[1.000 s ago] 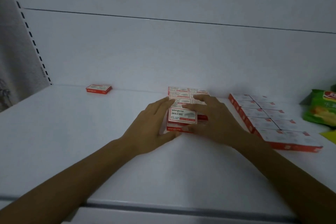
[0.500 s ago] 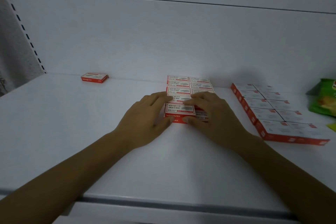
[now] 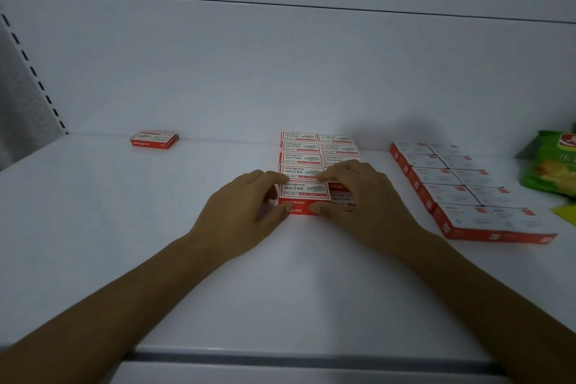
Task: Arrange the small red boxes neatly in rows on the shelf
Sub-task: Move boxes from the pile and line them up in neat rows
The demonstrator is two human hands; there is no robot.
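Note:
Several small red boxes with white tops lie in two columns (image 3: 321, 153) at the middle of the white shelf (image 3: 131, 227). The front box of the left column (image 3: 304, 195) is pinched from both sides: my left hand (image 3: 240, 215) holds its left end between forefinger and thumb, and my right hand (image 3: 364, 199) holds its right end the same way. My right hand covers the front boxes of the right column. A second block of the same boxes (image 3: 461, 187) lies in two columns further right. One lone red box (image 3: 154, 139) rests at the back left.
A green snack bag (image 3: 551, 162) and a yellow-green corner (image 3: 565, 212) sit at the right edge. The shelf's back wall rises right behind the boxes. A perforated upright (image 3: 31, 72) stands at the left. The shelf's front lip (image 3: 280, 355) runs below my forearms.
The front box has been lowered from a slight tilt onto the shelf and pushed back against the column. Both hands keep their pinch on it.

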